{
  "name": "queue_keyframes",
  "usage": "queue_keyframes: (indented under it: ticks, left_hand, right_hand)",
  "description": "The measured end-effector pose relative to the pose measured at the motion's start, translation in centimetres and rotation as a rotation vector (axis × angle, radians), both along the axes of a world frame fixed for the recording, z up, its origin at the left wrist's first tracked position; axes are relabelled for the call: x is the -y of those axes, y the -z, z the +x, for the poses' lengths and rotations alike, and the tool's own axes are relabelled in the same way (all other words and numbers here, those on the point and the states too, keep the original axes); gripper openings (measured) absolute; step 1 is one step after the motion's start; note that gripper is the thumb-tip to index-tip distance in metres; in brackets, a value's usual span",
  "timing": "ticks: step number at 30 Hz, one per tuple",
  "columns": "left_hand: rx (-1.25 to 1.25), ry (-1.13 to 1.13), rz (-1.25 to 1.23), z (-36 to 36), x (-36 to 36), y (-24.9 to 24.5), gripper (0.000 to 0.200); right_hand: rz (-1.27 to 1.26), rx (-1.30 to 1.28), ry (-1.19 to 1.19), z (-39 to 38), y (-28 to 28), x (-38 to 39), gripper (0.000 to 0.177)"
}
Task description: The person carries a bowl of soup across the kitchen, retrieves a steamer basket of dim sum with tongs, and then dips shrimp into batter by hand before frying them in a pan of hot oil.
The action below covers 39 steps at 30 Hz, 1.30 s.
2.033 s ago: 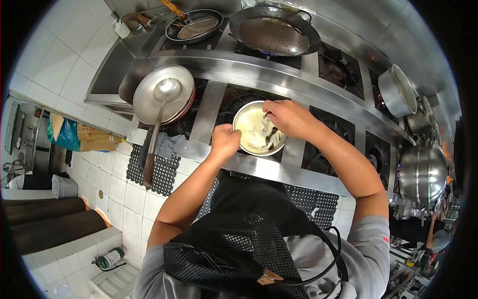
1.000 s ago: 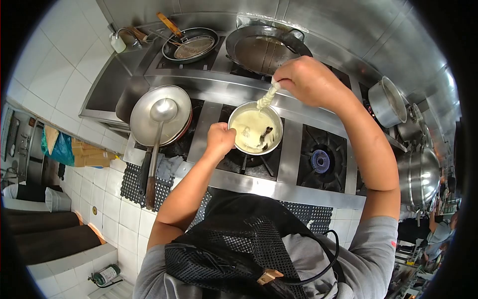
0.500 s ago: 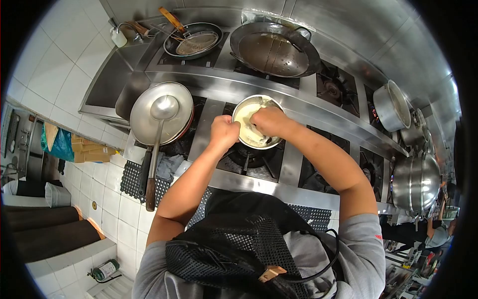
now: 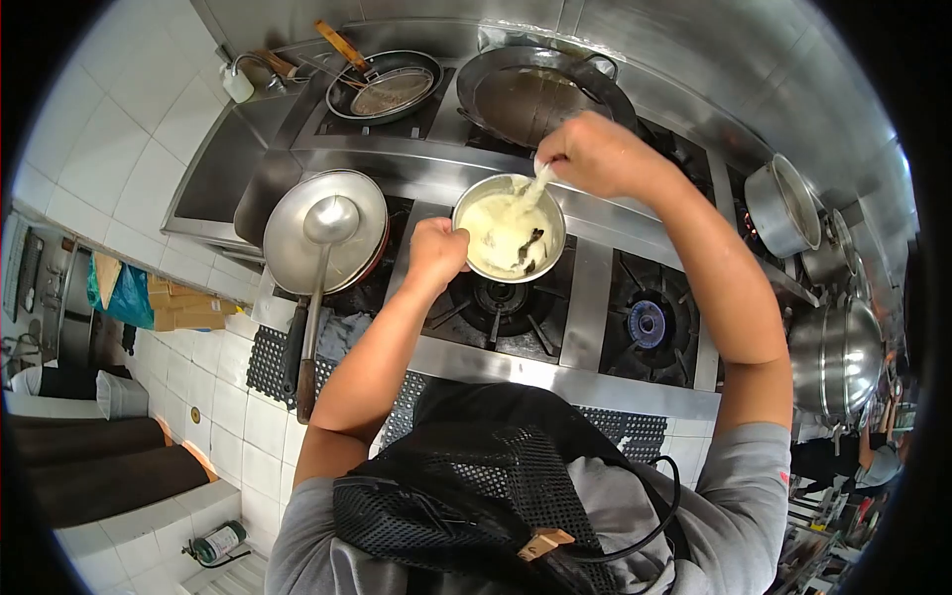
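My left hand (image 4: 438, 254) is closed on the left rim of a metal bowl (image 4: 562, 236), held above a front burner. Pale yellow batter (image 4: 490, 220) fills the bowl, with dark strips (image 4: 532, 243) lying in it at the right. Above the bowl's far right edge, my right hand (image 4: 597, 156) pinches a batter-coated piece (image 4: 538, 186). That piece hangs down toward the batter; what is under its coating cannot be made out.
A large wok (image 4: 531, 99) holding dark liquid sits on the back range. At left, a ladle (image 4: 331, 220) rests across a shallow pan (image 4: 283, 213). One front-right burner (image 4: 647, 323) burns with a blue flame. Pots (image 4: 780, 206) stand at right; a strainer (image 4: 392, 91) lies in a frying pan.
My right hand has risen out of the bowl, up and to the right, with a coated piece. The dark strips now show in the batter. My left hand stays on the rim.
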<state>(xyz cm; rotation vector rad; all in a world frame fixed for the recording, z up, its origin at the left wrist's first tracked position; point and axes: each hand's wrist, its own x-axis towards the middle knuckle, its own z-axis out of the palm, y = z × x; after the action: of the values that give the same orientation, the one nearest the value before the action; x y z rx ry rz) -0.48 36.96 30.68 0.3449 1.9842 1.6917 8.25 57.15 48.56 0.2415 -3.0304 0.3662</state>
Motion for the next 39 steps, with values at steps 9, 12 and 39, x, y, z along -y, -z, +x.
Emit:
queue_keyframes:
  ticks: [9, 12, 39]
  left_hand:
    - [0.005, 0.023, 0.052, -0.9, -1.1, -0.9, 0.014]
    - [0.010, 0.005, 0.071, -0.7, -1.1, -0.8, 0.016]
    - [0.074, -0.003, 0.111, -5.2, -4.9, -6.2, 0.012]
  right_hand:
    - [0.151, 0.132, 0.009, -1.9, 5.0, 0.0, 0.013]
    - [0.197, 0.187, -0.031, -2.5, 10.4, 1.6, 0.016]
    - [-0.356, -0.146, 0.021, -6.4, -9.7, -10.0, 0.020]
